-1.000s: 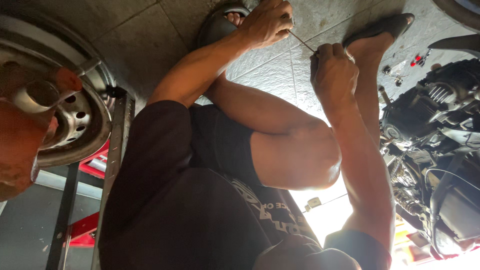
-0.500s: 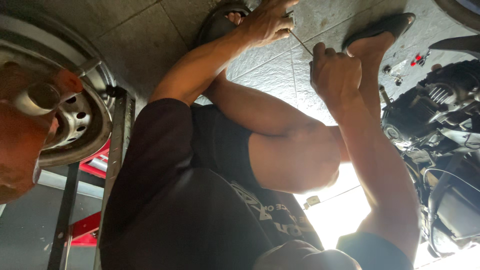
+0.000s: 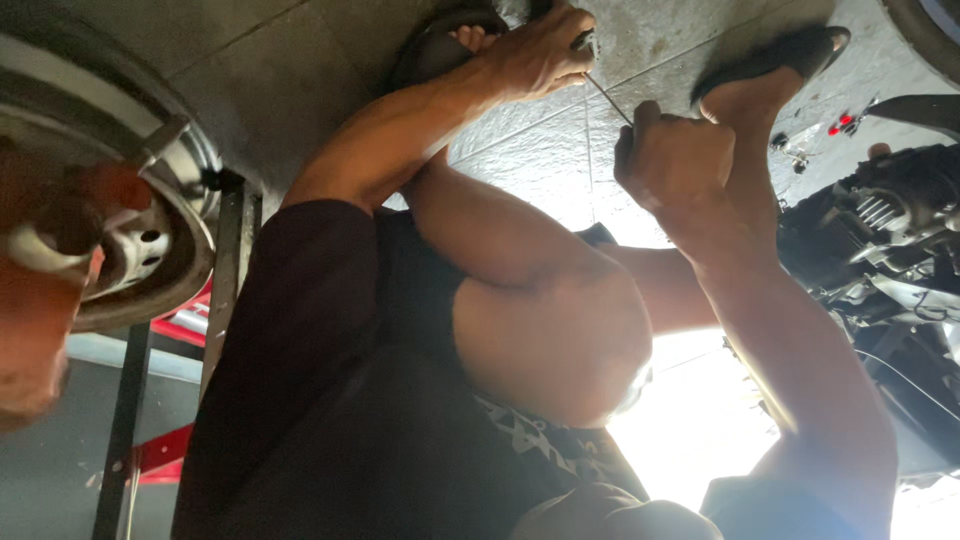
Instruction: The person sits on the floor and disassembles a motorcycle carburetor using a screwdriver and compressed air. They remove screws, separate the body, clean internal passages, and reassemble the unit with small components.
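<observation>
Thin grey metal wire [image 3: 608, 98] runs on a slant between both hands, above the grey tiled floor [image 3: 300, 70] and between the person's two feet. Only a short bare stretch shows; both ends are hidden inside the grips.

Left hand [image 3: 540, 50]: fingers curled in tight, pinching the upper end, close to the black sandal [image 3: 440, 40] on that side.
Right hand [image 3: 675, 165]: closed in a fist round the lower end, knuckles up, just beside the other black sandal [image 3: 770, 55].

Handling, as judged: very light, and springy rather than limp, since the stretch lies straight. Thin and smooth, so likely to slip through bare fingers. Probably kinks if bent sharply. Best held near each end with a firm pinch or wrap, as both hands hold it now.

Surroundings: steel wheel rim with dark tyre [image 3: 150, 200] at left, on a black metal stand [image 3: 235, 260]. Dark motorcycle engine [image 3: 880, 220] at right. Small red bits [image 3: 840, 125] on the floor near it; kind cannot be told.
</observation>
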### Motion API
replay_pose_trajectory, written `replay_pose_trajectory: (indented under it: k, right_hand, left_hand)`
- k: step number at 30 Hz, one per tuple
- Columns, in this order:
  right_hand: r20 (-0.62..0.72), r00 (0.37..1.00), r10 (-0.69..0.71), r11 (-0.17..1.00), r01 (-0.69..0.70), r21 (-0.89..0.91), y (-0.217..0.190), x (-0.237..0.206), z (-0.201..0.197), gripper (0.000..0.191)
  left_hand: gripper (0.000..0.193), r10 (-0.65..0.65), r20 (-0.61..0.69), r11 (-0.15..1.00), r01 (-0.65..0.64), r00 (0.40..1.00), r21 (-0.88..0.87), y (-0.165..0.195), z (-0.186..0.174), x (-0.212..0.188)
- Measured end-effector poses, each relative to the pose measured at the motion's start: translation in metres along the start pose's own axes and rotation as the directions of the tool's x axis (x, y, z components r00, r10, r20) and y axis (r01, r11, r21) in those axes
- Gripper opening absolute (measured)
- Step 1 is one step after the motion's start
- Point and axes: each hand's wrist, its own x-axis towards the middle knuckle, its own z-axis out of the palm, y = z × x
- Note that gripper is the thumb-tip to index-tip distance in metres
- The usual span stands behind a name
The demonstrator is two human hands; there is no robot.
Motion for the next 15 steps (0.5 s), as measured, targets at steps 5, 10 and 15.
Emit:
replay_pose_trajectory:
  k: [5, 10, 15]
  right_hand:
    - [0.035, 0.999, 0.002, 0.999, -0.003, 0.046, 0.003, 0.002, -0.003, 0.025]
    - [0.017, 1.000, -0.014, 0.999, 0.013, 0.048, 0.006, -0.004, 0.005, 0.025]
    - [-0.098, 0.985, 0.145, 0.979, -0.128, 0.160, 0.007, -0.003, 0.023, 0.023]
  left_hand:
    - [0.027, -0.020, -0.010, 1.000, 0.020, 1.000, -0.014, -0.006, 0.009, -0.005]
    - [0.033, -0.212, 0.215, 0.938, 0.260, 0.953, -0.229, -0.004, 0.018, -0.010]
    - [0.032, -0.072, 0.048, 0.997, 0.072, 0.996, 0.002, -0.006, 0.007, -0.001]
